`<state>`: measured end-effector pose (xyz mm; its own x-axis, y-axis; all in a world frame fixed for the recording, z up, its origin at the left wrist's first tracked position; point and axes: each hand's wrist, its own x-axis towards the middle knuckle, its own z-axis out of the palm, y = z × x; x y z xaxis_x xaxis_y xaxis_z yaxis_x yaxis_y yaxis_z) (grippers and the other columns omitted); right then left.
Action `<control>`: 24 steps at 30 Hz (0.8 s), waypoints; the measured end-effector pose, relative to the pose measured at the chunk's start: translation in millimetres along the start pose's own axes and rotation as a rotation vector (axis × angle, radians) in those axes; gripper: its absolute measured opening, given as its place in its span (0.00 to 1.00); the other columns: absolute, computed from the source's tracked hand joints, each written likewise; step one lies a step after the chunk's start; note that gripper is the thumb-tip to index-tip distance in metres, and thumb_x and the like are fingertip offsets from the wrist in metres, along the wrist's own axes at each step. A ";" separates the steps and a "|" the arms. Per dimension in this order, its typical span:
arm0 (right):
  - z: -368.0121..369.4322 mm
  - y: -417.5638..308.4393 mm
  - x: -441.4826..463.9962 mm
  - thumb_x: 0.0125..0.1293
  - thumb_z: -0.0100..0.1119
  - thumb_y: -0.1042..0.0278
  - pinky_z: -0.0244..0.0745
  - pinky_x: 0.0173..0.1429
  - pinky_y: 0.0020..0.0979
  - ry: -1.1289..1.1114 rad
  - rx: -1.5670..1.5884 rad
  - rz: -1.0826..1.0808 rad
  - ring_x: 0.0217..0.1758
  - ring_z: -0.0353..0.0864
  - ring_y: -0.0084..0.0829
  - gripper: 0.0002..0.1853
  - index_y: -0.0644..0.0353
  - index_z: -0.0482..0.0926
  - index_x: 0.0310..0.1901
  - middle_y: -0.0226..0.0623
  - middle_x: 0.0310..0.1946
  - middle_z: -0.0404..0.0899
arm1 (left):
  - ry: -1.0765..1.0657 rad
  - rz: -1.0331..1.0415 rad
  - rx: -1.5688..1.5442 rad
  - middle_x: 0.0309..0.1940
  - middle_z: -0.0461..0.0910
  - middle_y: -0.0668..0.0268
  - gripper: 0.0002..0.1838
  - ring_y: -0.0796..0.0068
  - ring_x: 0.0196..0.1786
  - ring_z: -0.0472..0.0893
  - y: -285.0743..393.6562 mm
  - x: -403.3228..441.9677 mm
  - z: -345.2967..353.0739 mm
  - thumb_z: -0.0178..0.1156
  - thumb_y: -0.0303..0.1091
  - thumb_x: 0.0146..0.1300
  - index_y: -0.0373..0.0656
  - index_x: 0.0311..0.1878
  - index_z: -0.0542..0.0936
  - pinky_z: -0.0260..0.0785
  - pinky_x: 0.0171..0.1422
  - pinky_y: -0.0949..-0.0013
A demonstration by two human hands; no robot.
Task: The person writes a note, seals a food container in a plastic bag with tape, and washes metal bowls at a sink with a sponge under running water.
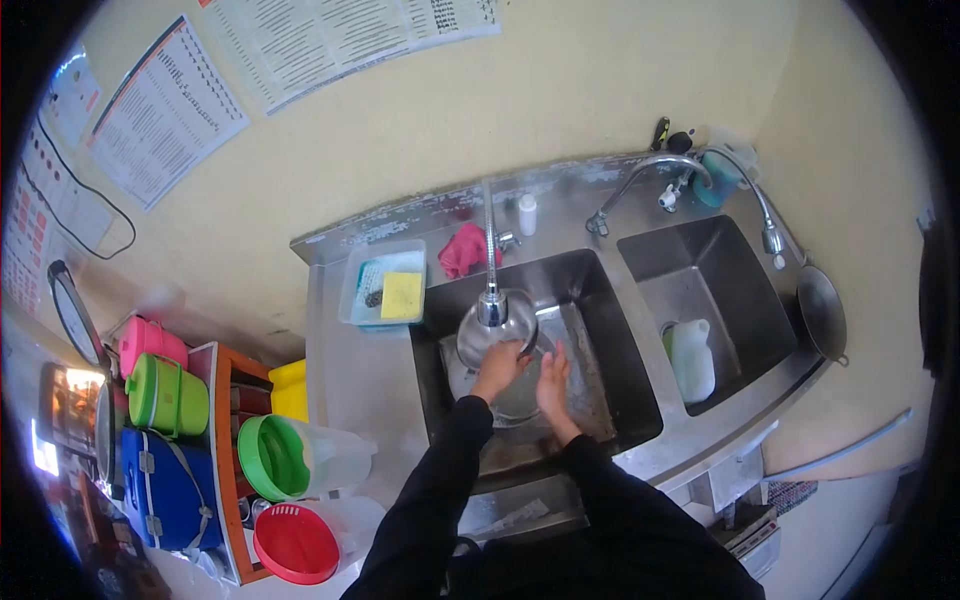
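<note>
My left hand [500, 370] is in the left sink basin [640, 420], its fingers closed on the edge of a round metal bowl [480, 337]. The bowl is tilted under the faucet [491, 305]. Just right of it is my right hand [554, 385], with its fingers stretched out and apart and nothing held in it. Beneath both hands lies a round, clear or shiny vessel [516, 408], partly hidden by them.
A tub [350, 300] with a yellow sponge [401, 296] and a pink cloth [463, 250] sit behind the basin. The right basin [745, 345] holds a white jug [692, 362]. A strainer [820, 312] hangs right. Green [275, 458] and red [297, 543] containers stand left.
</note>
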<state>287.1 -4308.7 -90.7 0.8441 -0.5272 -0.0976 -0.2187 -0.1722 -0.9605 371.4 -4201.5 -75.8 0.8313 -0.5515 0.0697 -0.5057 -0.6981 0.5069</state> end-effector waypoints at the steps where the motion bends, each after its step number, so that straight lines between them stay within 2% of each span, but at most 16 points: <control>1: -9.2 -3.2 1.0 0.75 0.35 0.43 0.47 0.75 0.45 0.013 0.021 0.063 0.73 0.52 0.55 0.34 0.60 0.51 0.73 0.60 0.68 0.52 | -0.086 0.064 0.077 0.37 0.82 0.51 0.16 0.51 0.45 0.82 8.0 -5.3 -2.5 0.61 0.37 0.59 0.41 0.49 0.80 0.73 0.44 0.53; 2: -14.9 -0.9 4.0 0.75 0.35 0.44 0.49 0.74 0.45 0.032 0.033 0.061 0.72 0.53 0.56 0.34 0.59 0.52 0.73 0.60 0.69 0.52 | -0.135 0.152 0.130 0.36 0.82 0.55 0.13 0.54 0.44 0.82 4.8 -16.1 7.6 0.57 0.34 0.59 0.44 0.46 0.81 0.74 0.43 0.52; 4: -24.2 3.8 6.6 0.75 0.36 0.44 0.49 0.74 0.45 0.081 0.018 0.091 0.72 0.53 0.55 0.33 0.59 0.52 0.73 0.59 0.69 0.52 | -0.085 0.224 0.230 0.37 0.83 0.57 0.11 0.55 0.42 0.83 22.3 -50.5 10.2 0.54 0.33 0.61 0.45 0.43 0.81 0.76 0.42 0.55; 7: -32.3 19.4 4.3 0.75 0.36 0.44 0.49 0.74 0.44 0.115 0.019 0.134 0.73 0.54 0.54 0.33 0.58 0.53 0.72 0.57 0.69 0.54 | -0.195 0.292 0.256 0.37 0.83 0.59 0.11 0.57 0.40 0.84 15.0 -94.5 6.4 0.53 0.32 0.60 0.47 0.43 0.82 0.77 0.41 0.57; 10: -32.9 21.3 -1.5 0.75 0.34 0.44 0.49 0.74 0.43 0.102 0.028 0.147 0.73 0.54 0.53 0.32 0.57 0.54 0.72 0.57 0.68 0.55 | -0.320 0.237 0.399 0.35 0.83 0.60 0.12 0.58 0.40 0.84 -29.8 -96.1 5.0 0.52 0.32 0.60 0.48 0.44 0.82 0.77 0.41 0.57; 13: -33.3 19.8 -7.2 0.75 0.33 0.44 0.50 0.74 0.43 0.074 0.072 0.181 0.73 0.54 0.53 0.32 0.57 0.54 0.72 0.56 0.68 0.56 | -0.293 0.222 0.498 0.34 0.83 0.61 0.11 0.58 0.39 0.84 -51.7 -45.5 -0.5 0.52 0.31 0.60 0.48 0.42 0.82 0.77 0.42 0.56; 15: -32.8 14.9 -7.4 0.75 0.33 0.44 0.50 0.74 0.43 0.041 0.094 0.209 0.73 0.54 0.52 0.32 0.57 0.54 0.72 0.56 0.68 0.57 | -0.186 0.219 0.433 0.33 0.83 0.61 0.10 0.58 0.39 0.84 -38.3 -24.5 0.6 0.52 0.31 0.60 0.48 0.41 0.81 0.77 0.41 0.56; 19: -34.7 19.3 -7.5 0.75 0.34 0.45 0.50 0.74 0.43 0.023 0.112 0.256 0.72 0.55 0.52 0.32 0.59 0.55 0.72 0.57 0.68 0.57 | -0.039 0.223 0.286 0.33 0.83 0.60 0.10 0.58 0.39 0.84 -6.2 -40.8 37.0 0.52 0.32 0.60 0.48 0.42 0.81 0.77 0.41 0.56; 22: -35.3 37.3 -9.5 0.75 0.34 0.46 0.50 0.74 0.43 0.034 0.104 0.275 0.71 0.56 0.52 0.32 0.59 0.55 0.72 0.57 0.68 0.57 | -0.220 0.264 0.331 0.36 0.83 0.60 0.11 0.58 0.40 0.84 -10.5 -80.5 41.2 0.52 0.33 0.61 0.47 0.44 0.80 0.77 0.42 0.56; 24: -35.1 41.1 -8.9 0.75 0.34 0.46 0.50 0.74 0.43 0.032 0.118 0.270 0.72 0.56 0.52 0.32 0.59 0.55 0.72 0.57 0.68 0.57 | -0.307 0.209 0.375 0.39 0.83 0.59 0.12 0.58 0.41 0.84 -30.0 -86.9 27.9 0.51 0.32 0.61 0.46 0.44 0.80 0.77 0.42 0.56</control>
<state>253.4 -4340.2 -120.1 0.7467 -0.5673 -0.3474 -0.3732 0.0751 -0.9247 307.8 -4145.4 -121.1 0.6266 -0.7654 -0.1469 -0.7478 -0.6435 0.1632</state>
